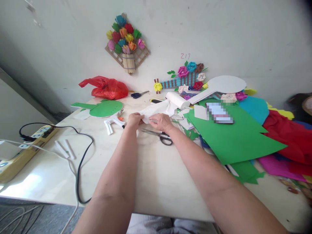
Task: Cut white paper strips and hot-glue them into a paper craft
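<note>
A thin white sheet [156, 110] runs from a white roll [177, 100] toward me at mid-table. My left hand [135, 120] is closed on the sheet's near left end. My right hand [161, 122] pinches the same sheet a little to the right. Just below my right hand lie black-handled scissors [166, 139], their blades pointing left and slightly apart. A white glue gun [112, 123] rests to the left of my left hand.
Green paper [224, 139], a phone [220, 113] and coloured sheets cover the right side. At the left are a green paddle shape [106, 108], a red bag [107, 88], a power strip [36, 143] and cables. Blue-handled scissors [136, 95] lie behind.
</note>
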`<action>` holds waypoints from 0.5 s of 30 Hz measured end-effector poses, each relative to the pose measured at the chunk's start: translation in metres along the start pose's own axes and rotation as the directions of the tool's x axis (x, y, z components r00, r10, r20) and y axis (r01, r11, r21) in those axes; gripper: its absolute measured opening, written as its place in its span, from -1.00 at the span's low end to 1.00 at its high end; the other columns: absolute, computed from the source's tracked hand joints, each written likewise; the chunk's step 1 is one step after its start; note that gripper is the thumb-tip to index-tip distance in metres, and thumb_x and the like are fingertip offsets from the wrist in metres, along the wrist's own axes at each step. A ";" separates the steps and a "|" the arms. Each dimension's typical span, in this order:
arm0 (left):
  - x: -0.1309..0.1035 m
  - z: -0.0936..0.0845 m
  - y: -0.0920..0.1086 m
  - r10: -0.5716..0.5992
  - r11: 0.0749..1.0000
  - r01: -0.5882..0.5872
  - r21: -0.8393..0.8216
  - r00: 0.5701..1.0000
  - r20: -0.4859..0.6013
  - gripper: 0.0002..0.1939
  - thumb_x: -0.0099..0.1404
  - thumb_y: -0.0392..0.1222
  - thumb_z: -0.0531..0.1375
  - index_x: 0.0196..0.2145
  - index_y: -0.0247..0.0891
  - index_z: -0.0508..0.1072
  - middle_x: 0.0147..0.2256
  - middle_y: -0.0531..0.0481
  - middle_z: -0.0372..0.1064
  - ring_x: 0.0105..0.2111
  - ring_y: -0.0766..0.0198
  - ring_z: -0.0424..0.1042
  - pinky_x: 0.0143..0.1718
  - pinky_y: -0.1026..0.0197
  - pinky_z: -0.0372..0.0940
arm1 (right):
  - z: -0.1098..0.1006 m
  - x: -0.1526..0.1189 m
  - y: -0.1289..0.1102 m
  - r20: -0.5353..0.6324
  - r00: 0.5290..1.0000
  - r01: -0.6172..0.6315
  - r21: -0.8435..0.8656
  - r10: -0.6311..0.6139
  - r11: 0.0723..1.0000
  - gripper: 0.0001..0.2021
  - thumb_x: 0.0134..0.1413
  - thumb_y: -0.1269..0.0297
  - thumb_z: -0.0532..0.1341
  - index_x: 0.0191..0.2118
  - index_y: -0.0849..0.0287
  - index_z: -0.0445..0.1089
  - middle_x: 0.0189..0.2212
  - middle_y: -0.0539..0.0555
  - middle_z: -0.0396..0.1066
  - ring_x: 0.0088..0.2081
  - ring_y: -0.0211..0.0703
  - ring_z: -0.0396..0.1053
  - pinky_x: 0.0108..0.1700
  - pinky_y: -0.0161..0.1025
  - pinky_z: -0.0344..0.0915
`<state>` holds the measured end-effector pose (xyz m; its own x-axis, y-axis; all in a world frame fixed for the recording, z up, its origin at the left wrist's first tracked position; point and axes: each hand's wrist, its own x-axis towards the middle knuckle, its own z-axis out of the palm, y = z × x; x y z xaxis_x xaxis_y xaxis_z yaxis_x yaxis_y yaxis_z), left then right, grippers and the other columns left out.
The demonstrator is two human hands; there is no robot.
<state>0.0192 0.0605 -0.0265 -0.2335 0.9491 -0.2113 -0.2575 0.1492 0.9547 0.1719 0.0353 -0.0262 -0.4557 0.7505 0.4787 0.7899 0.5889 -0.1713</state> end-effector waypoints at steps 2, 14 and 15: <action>0.001 0.001 -0.001 0.036 0.999 -0.037 -0.023 0.998 -0.049 -0.76 0.02 -0.52 0.16 -0.61 -0.29 0.18 -0.64 0.10 0.21 -0.62 0.38 0.31 -0.45 0.21 0.33 | -0.011 0.001 0.002 -0.053 0.992 -0.119 -0.013 0.118 0.993 -0.69 0.10 0.15 0.03 -0.30 0.14 0.49 -0.29 0.05 0.50 -0.22 -0.19 0.40 -0.23 -0.34 0.21; -0.004 0.008 0.003 0.060 0.994 -0.068 -0.081 0.993 -0.103 -0.89 0.12 -0.40 0.11 -0.51 -0.28 0.29 -0.61 0.09 0.21 -0.56 0.33 0.34 -0.38 0.19 0.34 | -0.053 0.008 0.014 0.353 0.848 -0.266 -0.364 0.396 0.893 -0.73 -0.10 0.42 0.15 -0.22 0.18 0.49 -0.21 0.19 0.47 -0.15 0.00 0.40 -0.18 -0.21 0.25; -0.004 0.008 0.003 0.062 0.994 -0.070 -0.086 0.994 -0.095 -0.90 0.13 -0.39 0.11 -0.50 -0.28 0.29 -0.61 0.09 0.22 -0.55 0.33 0.34 -0.37 0.19 0.33 | -0.053 0.008 0.012 0.383 0.834 -0.256 -0.368 0.397 0.894 -0.72 -0.11 0.43 0.15 -0.22 0.17 0.49 -0.19 0.18 0.47 -0.13 0.00 0.39 -0.17 -0.20 0.25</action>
<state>0.0267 0.0591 -0.0212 -0.3372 0.9258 -0.1708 -0.3201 0.0579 0.9456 0.1991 0.0321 0.0215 -0.2240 0.9746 0.0011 0.9738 0.2237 0.0414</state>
